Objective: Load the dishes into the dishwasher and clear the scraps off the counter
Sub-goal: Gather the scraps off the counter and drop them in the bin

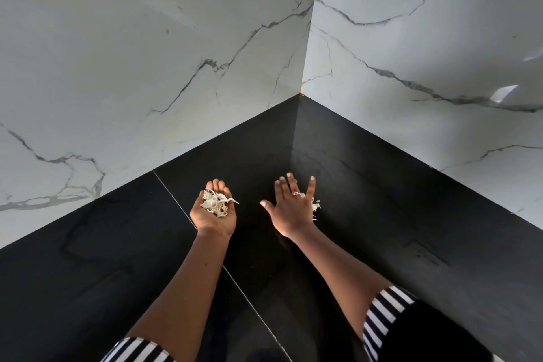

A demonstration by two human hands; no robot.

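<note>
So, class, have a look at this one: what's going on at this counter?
A person is clearing pale, papery scraps off a black counter in a corner between marble-patterned walls. The left hand is turned palm up and cupped, carrying a small heap of scraps. The right hand is spread flat with its back to the camera, and a few loose scraps lie at its outer edge, not yet gathered. No dishes or dishwasher are in view.

left hand cups pale scraps, right hand spread above the black counter.
</note>
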